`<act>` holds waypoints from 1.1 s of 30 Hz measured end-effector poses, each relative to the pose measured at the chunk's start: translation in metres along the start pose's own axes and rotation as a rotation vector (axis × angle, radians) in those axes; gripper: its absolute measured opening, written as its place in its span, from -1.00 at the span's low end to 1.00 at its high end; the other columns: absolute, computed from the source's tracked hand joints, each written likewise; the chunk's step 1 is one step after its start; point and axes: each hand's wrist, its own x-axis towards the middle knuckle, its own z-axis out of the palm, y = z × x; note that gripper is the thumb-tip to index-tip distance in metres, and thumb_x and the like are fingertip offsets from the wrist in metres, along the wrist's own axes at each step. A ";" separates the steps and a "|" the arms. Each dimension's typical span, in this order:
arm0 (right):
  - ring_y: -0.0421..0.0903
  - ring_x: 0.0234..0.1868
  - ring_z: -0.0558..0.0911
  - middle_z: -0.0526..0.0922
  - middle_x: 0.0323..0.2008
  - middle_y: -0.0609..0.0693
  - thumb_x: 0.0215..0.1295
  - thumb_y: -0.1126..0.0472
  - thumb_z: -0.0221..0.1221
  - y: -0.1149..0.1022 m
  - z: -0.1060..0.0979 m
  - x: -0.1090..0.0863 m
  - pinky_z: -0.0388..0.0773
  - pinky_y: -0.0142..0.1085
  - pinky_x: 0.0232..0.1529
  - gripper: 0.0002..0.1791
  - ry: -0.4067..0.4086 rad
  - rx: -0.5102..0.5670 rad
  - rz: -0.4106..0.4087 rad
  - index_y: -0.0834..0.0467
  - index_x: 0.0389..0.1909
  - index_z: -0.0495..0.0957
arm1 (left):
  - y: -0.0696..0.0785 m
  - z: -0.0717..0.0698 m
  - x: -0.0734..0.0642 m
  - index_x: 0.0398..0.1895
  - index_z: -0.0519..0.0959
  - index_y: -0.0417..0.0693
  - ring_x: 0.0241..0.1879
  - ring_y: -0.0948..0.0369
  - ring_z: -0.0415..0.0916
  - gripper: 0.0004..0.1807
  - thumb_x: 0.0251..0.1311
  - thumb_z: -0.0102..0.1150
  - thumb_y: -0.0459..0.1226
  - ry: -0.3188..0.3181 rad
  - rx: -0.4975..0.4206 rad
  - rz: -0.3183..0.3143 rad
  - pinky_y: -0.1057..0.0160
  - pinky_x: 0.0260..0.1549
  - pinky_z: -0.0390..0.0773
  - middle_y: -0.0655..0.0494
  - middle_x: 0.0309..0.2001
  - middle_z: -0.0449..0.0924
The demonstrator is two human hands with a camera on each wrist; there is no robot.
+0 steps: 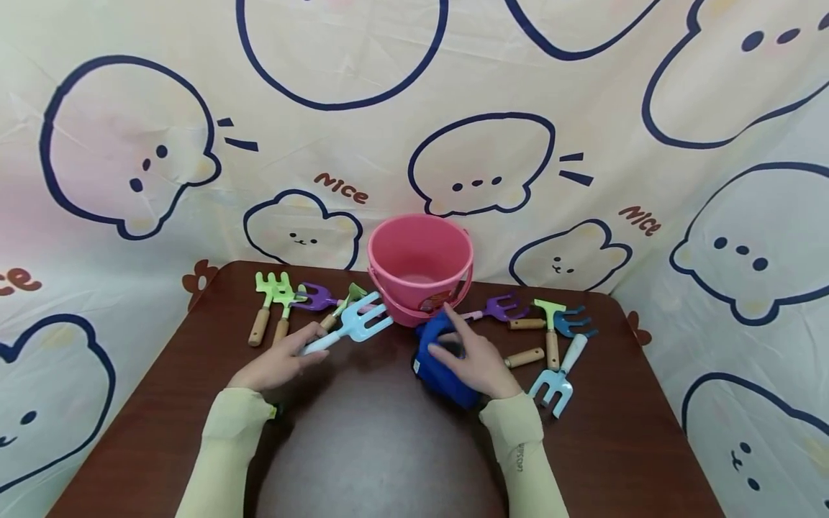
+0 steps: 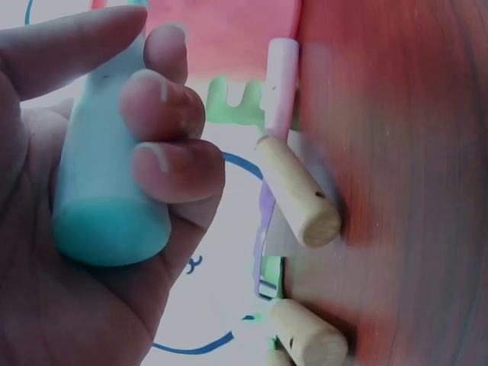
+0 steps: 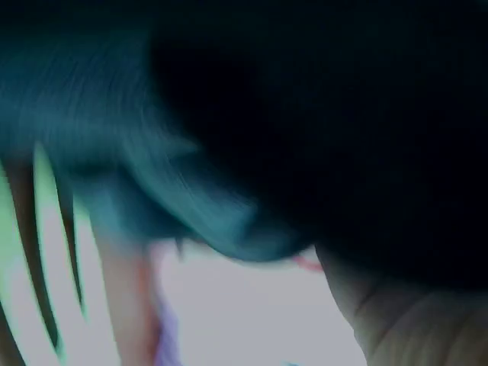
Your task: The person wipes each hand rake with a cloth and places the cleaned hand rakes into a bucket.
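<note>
My left hand grips the handle of a light blue garden hand fork, fingers wrapped round it. The fork's tines point right, in front of the pink bucket. In the left wrist view, the handle's teal end lies against the palm. My right hand holds a soft-looking blue bag-like item with a small white label, thumb and index finger spread over its top. Its other fingers are hidden. The item looms dark and blurred in the right wrist view.
Left of the bucket lie green rakes with wooden handles and a purple fork. To its right are another purple fork, a green tool, a blue rake and a second light blue fork. A patterned cloth hangs behind the brown table.
</note>
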 end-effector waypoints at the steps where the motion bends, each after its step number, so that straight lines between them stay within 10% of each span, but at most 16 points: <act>1: 0.17 -0.31 0.75 0.70 0.18 0.10 0.51 -0.14 0.16 0.001 0.005 0.003 0.71 0.10 -0.15 -0.18 -0.050 0.103 0.025 -0.24 0.66 0.01 | 0.001 0.001 0.000 0.16 0.40 0.04 -0.47 0.12 0.38 -0.70 0.48 0.18 -0.16 0.003 -0.006 0.002 0.24 -0.46 0.43 0.01 -0.30 0.38; 4: 0.09 -0.63 0.66 0.68 0.17 0.11 0.59 0.03 0.11 0.009 0.020 0.012 0.70 -0.05 -0.47 -0.26 -0.129 0.287 0.064 -0.22 0.65 0.02 | 0.002 0.002 0.000 0.16 0.41 0.04 -0.50 0.15 0.37 -0.70 0.48 0.18 -0.16 0.006 -0.013 0.008 0.25 -0.49 0.43 0.02 -0.32 0.38; 9: -0.08 -0.66 0.65 0.68 0.06 0.15 0.38 0.29 0.33 0.019 0.041 0.019 0.69 -0.20 -0.49 -0.25 -0.101 0.258 0.031 -0.09 0.52 0.27 | 0.003 0.004 -0.001 0.15 0.42 0.01 -0.49 0.13 0.38 -0.71 0.48 0.19 -0.18 0.008 -0.009 0.016 0.24 -0.49 0.43 0.01 -0.32 0.39; 19: -0.06 -0.14 0.78 0.79 -0.20 -0.03 0.17 0.39 0.46 0.016 0.044 0.016 0.71 -0.05 -0.01 -0.56 0.343 -0.008 -0.228 -0.04 0.03 0.67 | 0.009 0.006 0.000 0.17 0.43 0.03 -0.46 0.11 0.35 -0.70 0.49 0.18 -0.14 -0.014 -0.031 -0.019 0.22 -0.45 0.43 0.01 -0.31 0.38; 28: -0.13 -0.09 0.60 0.61 -0.22 -0.06 0.53 0.30 0.13 0.011 0.029 0.015 0.48 -0.23 0.07 -0.62 0.265 0.790 -0.003 0.18 0.29 0.36 | 0.012 0.006 -0.001 0.16 0.45 0.04 -0.48 0.14 0.36 -0.71 0.48 0.18 -0.14 -0.014 -0.022 -0.030 0.24 -0.47 0.44 0.01 -0.33 0.41; 33: -0.14 -0.21 0.45 0.37 -0.36 -0.11 0.55 0.23 0.15 0.010 0.026 0.017 0.39 -0.21 0.03 -0.47 0.193 0.840 0.078 0.11 0.46 0.32 | 0.014 0.005 -0.003 0.15 0.45 0.01 -0.48 0.11 0.35 -0.71 0.48 0.18 -0.15 -0.030 -0.025 -0.044 0.23 -0.46 0.43 0.00 -0.36 0.41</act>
